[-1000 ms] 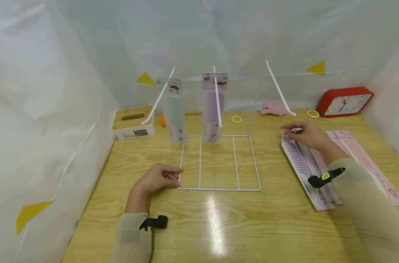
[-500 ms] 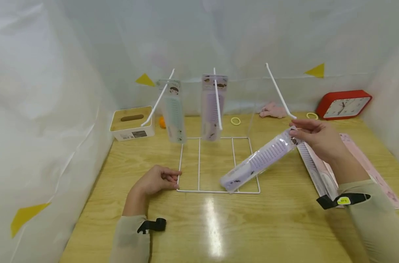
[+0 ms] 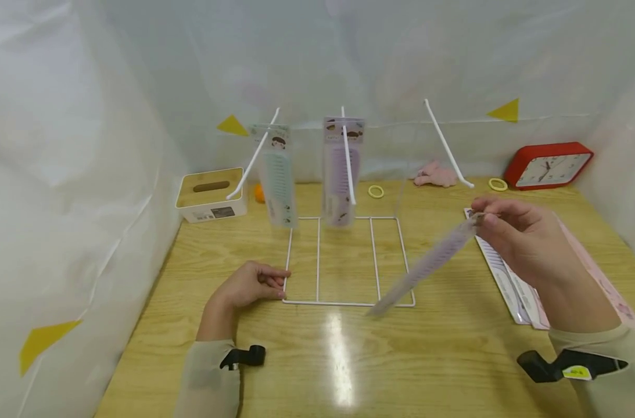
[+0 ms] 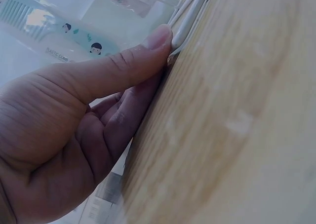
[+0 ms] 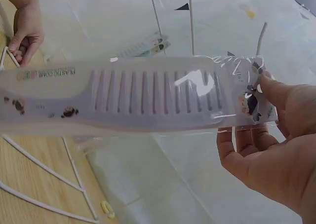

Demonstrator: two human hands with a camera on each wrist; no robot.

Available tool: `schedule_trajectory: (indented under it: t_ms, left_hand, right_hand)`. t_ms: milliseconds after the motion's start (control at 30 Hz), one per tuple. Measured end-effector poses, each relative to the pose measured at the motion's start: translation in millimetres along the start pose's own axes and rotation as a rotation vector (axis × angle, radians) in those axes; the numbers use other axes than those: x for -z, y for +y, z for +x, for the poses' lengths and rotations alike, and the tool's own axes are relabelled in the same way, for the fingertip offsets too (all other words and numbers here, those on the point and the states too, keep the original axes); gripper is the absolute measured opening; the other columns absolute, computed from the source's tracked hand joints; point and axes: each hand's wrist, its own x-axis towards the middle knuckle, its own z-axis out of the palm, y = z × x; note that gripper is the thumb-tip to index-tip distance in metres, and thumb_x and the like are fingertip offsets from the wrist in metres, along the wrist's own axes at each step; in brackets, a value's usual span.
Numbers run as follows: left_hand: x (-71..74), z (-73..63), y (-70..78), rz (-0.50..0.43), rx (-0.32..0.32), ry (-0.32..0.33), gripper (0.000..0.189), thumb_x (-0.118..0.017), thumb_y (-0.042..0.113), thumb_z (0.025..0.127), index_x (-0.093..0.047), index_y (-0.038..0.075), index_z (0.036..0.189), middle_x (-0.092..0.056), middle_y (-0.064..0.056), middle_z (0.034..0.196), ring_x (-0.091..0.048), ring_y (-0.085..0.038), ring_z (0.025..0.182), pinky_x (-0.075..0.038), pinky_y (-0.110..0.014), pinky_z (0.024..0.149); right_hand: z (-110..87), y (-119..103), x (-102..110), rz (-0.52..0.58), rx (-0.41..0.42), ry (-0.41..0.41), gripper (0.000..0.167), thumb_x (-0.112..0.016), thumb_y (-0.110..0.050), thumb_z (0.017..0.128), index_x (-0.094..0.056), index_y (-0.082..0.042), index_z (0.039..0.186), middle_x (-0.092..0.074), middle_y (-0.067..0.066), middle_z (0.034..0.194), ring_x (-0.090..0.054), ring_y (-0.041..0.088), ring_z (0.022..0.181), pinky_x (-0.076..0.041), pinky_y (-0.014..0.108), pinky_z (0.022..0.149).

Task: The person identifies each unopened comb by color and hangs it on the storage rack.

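Observation:
My right hand [image 3: 537,244] pinches the header end of a packaged purple comb [image 3: 427,264]. The pack slants down to the left, nearly edge-on in the head view, its lower end over the front right of the rack's base. In the right wrist view the wide-toothed comb [image 5: 153,95] shows broadside in clear film. My left hand [image 3: 251,284] holds the front left corner of the white wire display rack [image 3: 348,303], thumb on the wire. A packaged green comb [image 3: 279,180] hangs on the left prong, a purple one [image 3: 334,168] on the middle prong. The right prong [image 3: 448,142] carries nothing.
More packaged combs [image 3: 500,267] lie on the table at the right, partly behind my right hand, with a pink pack [image 3: 610,290] beside them. Along the back stand a tissue box [image 3: 210,194], a yellow ring [image 3: 376,191], a pink plush toy [image 3: 434,174] and a red clock [image 3: 549,165].
My right hand has lifted one purple comb pack off the pile and drawn it toward me, turning it edge-on. The left hand stays on the rack's corner.

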Motion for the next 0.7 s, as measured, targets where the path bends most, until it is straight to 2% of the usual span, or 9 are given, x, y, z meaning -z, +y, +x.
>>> schedule_trajectory:
  t_ms: [67,133,333,433,500,600,700]
  left_hand:
    - [-0.7,-0.4,0.4,-0.005,0.001,-0.003,0.045,-0.079,0.0,0.082,-0.067,-0.005,0.125,-0.074,-0.014,0.093,-0.071,-0.01,0.081,-0.056,-0.021,0.073]
    - [-1.1,-0.5,0.4,-0.011,0.001,-0.001,0.045,-0.079,-0.001,0.082,-0.066,-0.006,0.125,-0.074,-0.015,0.092,-0.071,-0.01,0.08,-0.056,-0.021,0.073]
    - [0.0,-0.4,-0.3,-0.021,-0.001,-0.018,0.046,-0.078,-0.001,0.083,-0.065,-0.007,0.127,-0.073,-0.019,0.095,-0.071,-0.01,0.081,-0.056,-0.021,0.073]
    - [0.6,-0.1,-0.1,-0.023,0.005,-0.02,0.047,-0.078,-0.001,0.083,-0.065,-0.007,0.127,-0.073,-0.018,0.095,-0.071,-0.01,0.081,-0.057,-0.021,0.073]
    - [0.8,0.1,-0.1,-0.024,0.005,-0.021,0.047,-0.078,-0.001,0.083,-0.064,-0.006,0.128,-0.074,-0.016,0.094,-0.071,-0.01,0.081,-0.057,-0.021,0.073]
    - [0.3,0.5,0.0,-0.022,0.009,-0.02,0.047,-0.078,-0.001,0.083,-0.065,-0.005,0.128,-0.074,-0.014,0.094,-0.072,-0.01,0.081,-0.057,-0.021,0.073]
    - [0.0,0.5,-0.1,-0.021,0.005,-0.022,0.047,-0.078,-0.001,0.083,-0.066,-0.004,0.128,-0.074,-0.014,0.094,-0.072,-0.01,0.082,-0.057,-0.022,0.074]
  right_hand:
    - [-2.2,-2.8,-5.9,0.015,0.018,-0.042,0.03,-0.037,0.02,0.098,-0.063,0.015,0.111,-0.067,0.016,0.119,-0.065,0.023,0.111,-0.055,0.028,0.093]
    - [-3.7,-6.1,-12.1,0.014,0.031,-0.045,0.03,-0.039,0.023,0.096,-0.063,0.016,0.113,-0.07,0.017,0.115,-0.068,0.023,0.107,-0.056,0.027,0.09]
    - [-6.3,-16.9,-38.3,-0.155,0.037,0.092,0.034,-0.049,0.031,0.086,-0.066,0.018,0.113,-0.074,0.018,0.109,-0.072,0.021,0.092,-0.058,0.023,0.081]
    - [-6.4,-19.0,-52.8,-0.208,0.031,0.127,0.034,-0.05,0.035,0.082,-0.066,0.021,0.108,-0.073,0.021,0.111,-0.073,0.023,0.094,-0.058,0.024,0.079]
    - [-6.8,-19.1,-61.9,-0.231,0.043,0.12,0.031,-0.051,0.037,0.079,-0.067,0.023,0.102,-0.073,0.022,0.109,-0.072,0.024,0.098,-0.059,0.025,0.08]
    - [-6.3,-18.0,-74.3,-0.222,0.069,0.066,0.028,-0.052,0.037,0.078,-0.067,0.024,0.097,-0.073,0.025,0.107,-0.069,0.028,0.108,-0.058,0.027,0.083]
    - [-4.4,-15.6,-86.8,-0.222,0.091,0.009,0.028,-0.052,0.037,0.079,-0.066,0.025,0.1,-0.072,0.027,0.107,-0.07,0.03,0.106,-0.058,0.029,0.086]
